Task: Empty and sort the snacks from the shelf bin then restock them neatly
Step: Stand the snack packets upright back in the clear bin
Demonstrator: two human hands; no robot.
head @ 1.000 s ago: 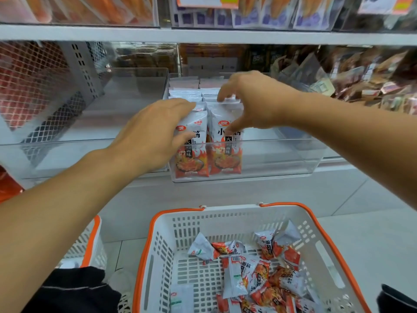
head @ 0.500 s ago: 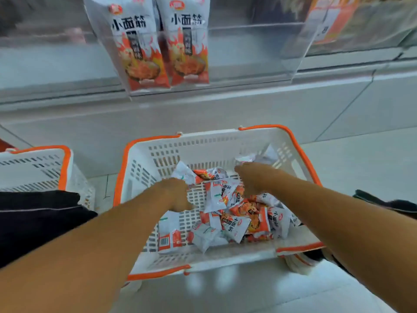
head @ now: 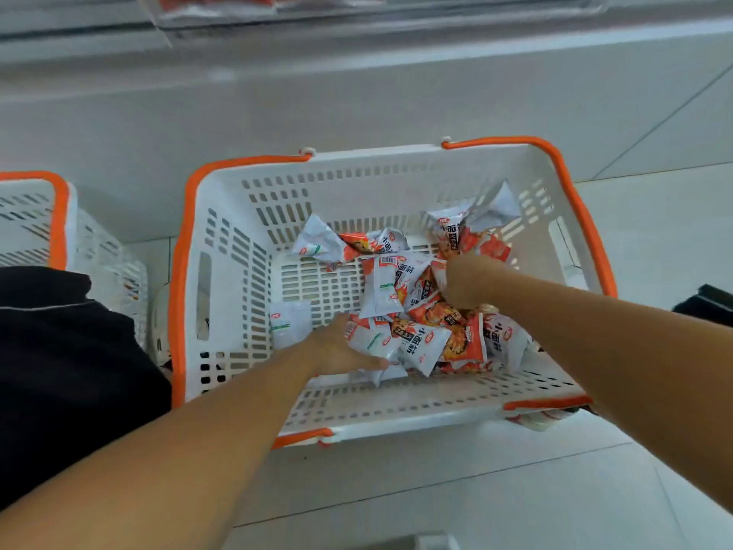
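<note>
A: What differs from half a second ago?

B: The view has tipped further down. The two hanging packets in the clear shelf bin [head: 357, 9] are now cut to a red sliver at the top edge. The white basket [head: 238, 248] fills more of the centre, and both hands are deeper among the packets.

A: What is the basket like?

B: Rigid white plastic, rectangular, its walls and floor pierced with slots, with a smooth orange rim and handles. A second basket [head: 35, 216] of the same make shows at centre left, above dark cloth [head: 63, 359] at the left edge. Pale floor tiles [head: 456, 490] lie below.

A: And the snacks?

B: The snack packets [head: 420, 307] are small, crinkly foil pillows, white and orange-red with black lettering, heaped loosely in the right half of the basket floor. One white packet [head: 289, 323] lies flat by itself, just left of the heap.

A: Where are the hands?

B: The left hand [head: 337, 347] lies on the lower left edge of the heap, fingers stretched out flat over a white packet. The right hand [head: 464, 283] is at the heap's upper right, fingers curled down into the packets; I cannot tell whether it grips one.
</note>
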